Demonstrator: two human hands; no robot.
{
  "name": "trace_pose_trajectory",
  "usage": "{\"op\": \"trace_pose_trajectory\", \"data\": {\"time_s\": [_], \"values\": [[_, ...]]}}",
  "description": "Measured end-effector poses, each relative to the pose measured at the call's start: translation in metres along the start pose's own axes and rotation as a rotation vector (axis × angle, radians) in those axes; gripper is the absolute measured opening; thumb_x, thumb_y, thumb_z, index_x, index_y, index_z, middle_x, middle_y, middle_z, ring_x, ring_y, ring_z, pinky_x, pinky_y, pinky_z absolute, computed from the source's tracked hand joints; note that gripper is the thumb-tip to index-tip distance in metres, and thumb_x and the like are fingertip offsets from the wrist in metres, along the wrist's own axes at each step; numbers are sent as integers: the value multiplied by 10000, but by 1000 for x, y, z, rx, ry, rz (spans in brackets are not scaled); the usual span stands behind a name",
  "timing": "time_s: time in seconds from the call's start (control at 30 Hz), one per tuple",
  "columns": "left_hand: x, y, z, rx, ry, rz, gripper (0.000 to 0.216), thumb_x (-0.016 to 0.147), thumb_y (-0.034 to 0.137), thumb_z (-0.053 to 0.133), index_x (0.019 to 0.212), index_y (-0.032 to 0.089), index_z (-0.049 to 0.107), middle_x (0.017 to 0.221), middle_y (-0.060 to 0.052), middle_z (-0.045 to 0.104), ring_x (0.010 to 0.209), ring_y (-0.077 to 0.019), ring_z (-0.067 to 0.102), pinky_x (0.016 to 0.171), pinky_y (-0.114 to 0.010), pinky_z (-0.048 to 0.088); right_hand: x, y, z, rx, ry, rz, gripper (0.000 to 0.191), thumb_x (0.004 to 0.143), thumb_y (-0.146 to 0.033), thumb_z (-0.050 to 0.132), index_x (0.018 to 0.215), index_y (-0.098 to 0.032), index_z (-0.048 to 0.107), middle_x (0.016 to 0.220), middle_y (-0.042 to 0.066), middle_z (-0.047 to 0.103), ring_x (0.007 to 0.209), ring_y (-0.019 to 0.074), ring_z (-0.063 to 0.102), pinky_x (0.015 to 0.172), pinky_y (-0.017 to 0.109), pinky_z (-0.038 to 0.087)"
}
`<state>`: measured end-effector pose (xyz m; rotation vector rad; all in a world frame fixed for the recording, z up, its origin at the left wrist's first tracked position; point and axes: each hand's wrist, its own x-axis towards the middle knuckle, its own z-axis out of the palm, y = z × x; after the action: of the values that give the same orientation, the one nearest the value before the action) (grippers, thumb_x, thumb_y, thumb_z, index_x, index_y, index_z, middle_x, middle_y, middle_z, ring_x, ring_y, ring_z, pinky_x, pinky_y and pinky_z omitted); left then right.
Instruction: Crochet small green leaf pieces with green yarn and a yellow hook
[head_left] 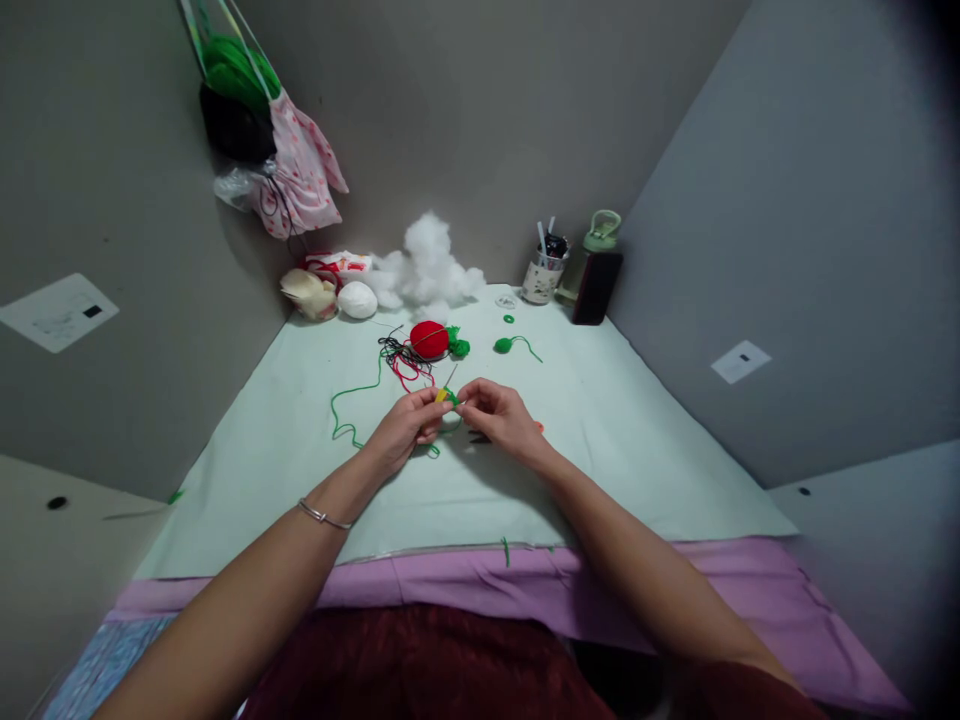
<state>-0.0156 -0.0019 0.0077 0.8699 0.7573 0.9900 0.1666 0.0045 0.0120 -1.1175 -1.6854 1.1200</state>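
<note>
Pinching a small knitted green piece (451,399) between their fingertips, the left hand (405,425) and right hand (499,415) meet, both closed narrow on it. A thin metal hook (451,378) with a yellow grip rises between them; which hand grips it cannot be told. Green yarn (352,402) trails left of the left hand. Beyond both hands lie a round red ball (429,339) and fluffy white stuffing (429,262).

Left hand (405,428), right hand (501,415) pinch green yarn (450,397) (red ball (429,339) behind).
</note>
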Motion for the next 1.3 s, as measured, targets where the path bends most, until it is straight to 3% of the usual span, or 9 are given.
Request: {"op": "trace_pose_trajectory", "data": {"time_s": [0.27, 0.77, 0.87, 1.03, 1.2, 1.3], "values": [[4, 1, -4, -60, -32, -17, 399, 657, 311, 944, 774, 140, 603, 634, 82, 396, 481, -24, 324, 403, -127, 222, -2, -9, 0, -92, 67, -30, 173, 837, -375, 604, 822, -204, 628, 592, -67, 478, 547, 110, 406, 552, 258, 325], [3, -2, 0, -19, 68, 12, 399, 642, 271, 908, 730, 172, 531, 586, 93, 431, 453, -23, 348, 398, -141, 234, -6, -4, -3, -307, 75, -98, 100, 879, -303, 631, 829, -228, 674, 678, -31, 581, 648, 145, 472, 659, 278, 349], [2, -2, 0, -20, 103, 32, 394, 654, 259, 880, 799, 189, 520, 590, 101, 453, 438, -24, 343, 393, -146, 218, -5, -4, -4, -283, 56, -73, 101, 852, -305, 665, 793, -224, 670, 701, -24, 601, 653, 141, 465, 659, 280, 341], [-1, 0, 2, -12, 117, 66, 549, 703, 238, 849, 1161, 235, 546, 596, 130, 472, 417, -35, 338, 409, -148, 197, -3, -8, -6, -143, 30, 21, 236, 846, -423, 675, 755, -208, 642, 654, -35, 564, 596, 124, 434, 602, 275, 336], [-1, 0, 2, -5, 114, 70, 517, 685, 247, 864, 1031, 249, 480, 633, 124, 529, 410, -18, 319, 420, -143, 170, -2, -13, -9, 29, 33, 121, 303, 822, -487, 687, 743, -202, 621, 578, -69, 475, 524, 96, 350, 523, 263, 284], [-1, -1, 2, 8, 99, 45, 557, 681, 250, 867, 1056, 256, 456, 660, 114, 580, 393, -15, 301, 414, -144, 160, -1, -13, -10, 120, 41, 170, 342, 797, -518, 715, 734, -202, 599, 562, -81, 449, 498, 80, 308, 492, 257, 234]]}}
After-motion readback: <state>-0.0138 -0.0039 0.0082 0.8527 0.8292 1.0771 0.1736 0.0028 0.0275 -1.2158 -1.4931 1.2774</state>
